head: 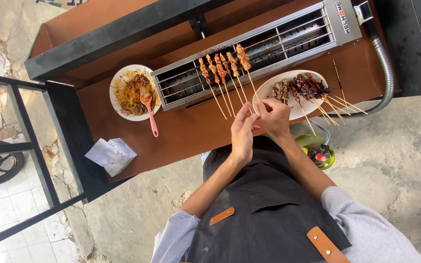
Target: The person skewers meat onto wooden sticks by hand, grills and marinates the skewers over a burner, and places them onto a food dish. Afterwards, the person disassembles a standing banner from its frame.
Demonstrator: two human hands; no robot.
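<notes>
My left hand (243, 132) and my right hand (274, 117) meet over the front edge of a brown cart counter (186, 131). The right fingertips pinch at the left hand's outstretched fingers, and I see nothing held in either. Just beyond them a white oval plate (265, 93) carries several dark grilled meat skewers (304, 86). Further back, several paler meat skewers (222, 65) lie across a long metal grill (274, 44), sticks pointing toward me.
A round plate of brown sauce (123, 92) holds a pink basting brush (148, 108) left of the grill. A tissue pack (111, 156) sits at the counter's left corner. A flexible metal hose (389, 68) runs from the grill toward a green gas canister (315, 150) on the floor.
</notes>
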